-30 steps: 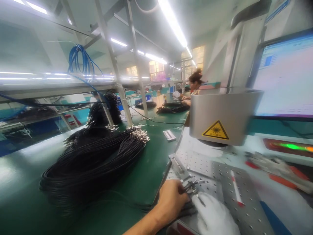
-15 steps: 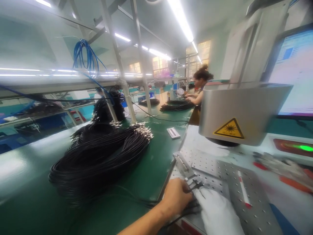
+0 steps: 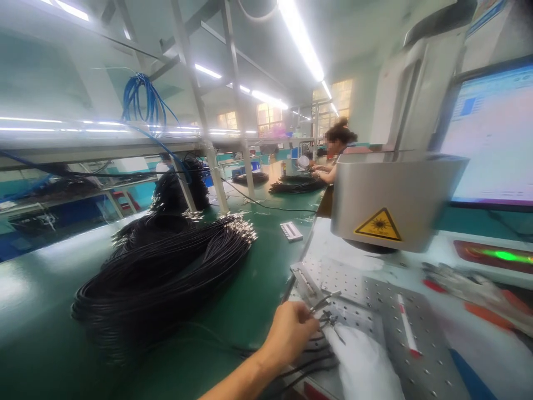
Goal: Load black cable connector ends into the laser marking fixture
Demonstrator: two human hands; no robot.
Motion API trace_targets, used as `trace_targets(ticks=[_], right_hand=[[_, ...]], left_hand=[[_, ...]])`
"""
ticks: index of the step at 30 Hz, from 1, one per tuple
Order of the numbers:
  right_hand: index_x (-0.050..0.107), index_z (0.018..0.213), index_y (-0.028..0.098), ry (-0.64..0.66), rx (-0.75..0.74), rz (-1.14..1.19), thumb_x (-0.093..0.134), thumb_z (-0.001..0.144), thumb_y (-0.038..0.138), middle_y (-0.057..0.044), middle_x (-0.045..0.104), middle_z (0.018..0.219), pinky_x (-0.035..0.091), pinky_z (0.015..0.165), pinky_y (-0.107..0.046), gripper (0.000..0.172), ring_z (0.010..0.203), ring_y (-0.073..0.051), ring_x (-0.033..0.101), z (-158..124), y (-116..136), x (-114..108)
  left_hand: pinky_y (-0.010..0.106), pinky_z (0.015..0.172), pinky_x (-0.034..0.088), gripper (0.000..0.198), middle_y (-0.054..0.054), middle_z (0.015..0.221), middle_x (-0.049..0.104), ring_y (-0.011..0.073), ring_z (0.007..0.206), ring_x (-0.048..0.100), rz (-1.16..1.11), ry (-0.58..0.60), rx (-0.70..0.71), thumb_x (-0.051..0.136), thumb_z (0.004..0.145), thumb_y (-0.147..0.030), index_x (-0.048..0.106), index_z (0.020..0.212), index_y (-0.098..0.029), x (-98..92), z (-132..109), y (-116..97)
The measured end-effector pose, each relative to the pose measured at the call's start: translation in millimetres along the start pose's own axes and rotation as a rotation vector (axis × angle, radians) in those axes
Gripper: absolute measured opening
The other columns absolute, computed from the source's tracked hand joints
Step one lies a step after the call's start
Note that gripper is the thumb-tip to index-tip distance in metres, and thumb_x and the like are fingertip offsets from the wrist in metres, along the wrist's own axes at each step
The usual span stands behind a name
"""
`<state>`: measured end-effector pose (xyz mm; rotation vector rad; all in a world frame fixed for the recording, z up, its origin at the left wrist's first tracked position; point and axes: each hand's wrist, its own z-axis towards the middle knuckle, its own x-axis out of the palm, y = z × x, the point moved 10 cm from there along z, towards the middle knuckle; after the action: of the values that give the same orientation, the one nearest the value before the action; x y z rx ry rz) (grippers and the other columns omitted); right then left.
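Observation:
My bare left hand point(image 3: 295, 329) pinches a black cable point(image 3: 322, 301) close to its metal-tipped end, which points up and right, just in front of a slotted metal fixture point(image 3: 307, 280). Beside it, my right hand point(image 3: 363, 358), in a white glove, is closed around several cable ends point(image 3: 330, 319) that stick out past the fingertips. The cables trail down and left beneath my left wrist. Over the perforated metal plate point(image 3: 377, 286) hangs the grey laser head point(image 3: 391, 194) with its yellow warning triangle.
A large bundle of black cables point(image 3: 162, 278) lies on the green table point(image 3: 266, 261) at left. A white pen with red ends point(image 3: 407, 328) rests on the plate; grey-orange gloves point(image 3: 474, 289) lie at right. A small white block point(image 3: 291, 231) sits ahead. Another person point(image 3: 339, 141) works farther back.
My left hand has drawn slightly apart from my right, with one cable end now raised clear of the others. The whole view has shifted a little.

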<state>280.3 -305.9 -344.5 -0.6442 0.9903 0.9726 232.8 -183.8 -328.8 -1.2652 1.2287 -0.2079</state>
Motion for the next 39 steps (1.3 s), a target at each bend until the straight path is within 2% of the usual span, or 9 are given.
trace_targets(ticks=[3,6,11,16,20,25,31,35,39], right_hand=[[0.069,0.114,0.023,-0.002,-0.015,0.011,0.048,0.073,0.003,-0.007,0.065,0.115,0.054,0.079,-0.038,0.051,0.102,-0.026,0.06,-0.3,1.0,0.5],[0.069,0.113,0.023,-0.01,-0.014,0.009,0.048,0.073,0.003,-0.007,0.065,0.116,0.054,0.08,-0.039,0.051,0.103,-0.026,0.06,-0.6,0.6,0.5],[0.07,0.113,0.023,0.02,-0.028,-0.015,0.05,0.072,0.004,-0.007,0.066,0.113,0.054,0.077,-0.038,0.05,0.101,-0.026,0.06,-1.3,0.9,4.3],[0.068,0.118,0.024,-0.057,-0.086,-0.08,0.049,0.07,0.001,-0.006,0.063,0.123,0.054,0.078,-0.036,0.056,0.103,-0.026,0.059,-6.1,2.7,0.5],[0.068,0.118,0.021,-0.099,-0.116,-0.056,0.044,0.076,0.0,-0.005,0.065,0.121,0.053,0.083,-0.035,0.053,0.105,-0.025,0.059,-3.0,3.9,-5.9],[0.069,0.119,0.021,-0.077,-0.064,-0.056,0.045,0.076,-0.004,-0.005,0.07,0.102,0.052,0.071,-0.033,0.055,0.088,-0.023,0.063,11.8,2.9,-13.8],[0.07,0.115,0.025,-0.04,-0.04,-0.061,0.049,0.076,0.0,-0.003,0.069,0.098,0.05,0.066,-0.034,0.051,0.081,-0.022,0.062,15.5,1.8,-4.4],[0.068,0.119,0.027,-0.056,-0.047,-0.048,0.051,0.076,0.002,-0.003,0.068,0.103,0.05,0.072,-0.035,0.053,0.086,-0.023,0.061,11.1,0.1,2.9],[0.07,0.114,0.028,-0.04,-0.046,-0.063,0.048,0.077,0.0,-0.002,0.067,0.111,0.049,0.073,-0.035,0.051,0.091,-0.023,0.061,7.7,-1.4,10.0]], left_hand=[[0.027,0.056,0.023,0.018,-0.005,0.054,0.039,0.0101,0.056,0.033,0.167,-0.053,0.025,0.053,0.071,-0.023,0.045,0.056,-0.019,-3.4,0.0,-2.3],[0.029,0.056,0.021,0.016,-0.002,0.055,0.046,0.0114,0.056,0.035,0.349,-0.074,0.063,0.051,0.072,-0.024,0.052,0.057,-0.019,-3.1,0.8,-8.0],[0.029,0.056,0.025,0.021,0.007,0.068,0.066,0.0167,0.063,0.053,0.484,0.043,0.041,0.05,0.076,-0.027,0.066,0.066,-0.018,4.8,1.7,-12.9],[0.031,0.059,0.029,0.024,0.012,0.078,0.072,0.0239,0.073,0.064,0.555,0.035,0.058,0.048,0.078,-0.025,0.071,0.074,-0.017,5.3,3.6,-14.4],[0.029,0.058,0.029,0.022,0.01,0.075,0.071,0.0218,0.071,0.062,0.513,0.053,0.042,0.05,0.076,-0.024,0.071,0.073,-0.018,9.0,6.7,-7.9],[0.027,0.057,0.029,0.014,0.003,0.065,0.063,0.0152,0.062,0.05,0.383,0.075,0.056,0.054,0.073,-0.021,0.067,0.069,-0.018,8.8,5.1,-6.8],[0.023,0.062,0.034,0.021,-0.003,0.068,0.062,0.011,0.062,0.048,0.08,-0.094,0.173,0.06,0.077,-0.019,0.065,0.098,-0.02,-15.1,-1.9,-16.1],[0.026,0.067,0.039,0.016,0.004,0.073,0.07,0.0174,0.071,0.062,0.414,-0.105,0.157,0.057,0.087,-0.03,0.071,0.089,-0.022,-19.0,-6.6,-19.9],[0.036,0.071,0.047,0.026,0.014,0.087,0.074,0.0316,0.084,0.07,0.797,0.038,0.08,0.047,0.09,-0.02,0.071,0.081,-0.017,-5.8,-12.7,-21.4]])
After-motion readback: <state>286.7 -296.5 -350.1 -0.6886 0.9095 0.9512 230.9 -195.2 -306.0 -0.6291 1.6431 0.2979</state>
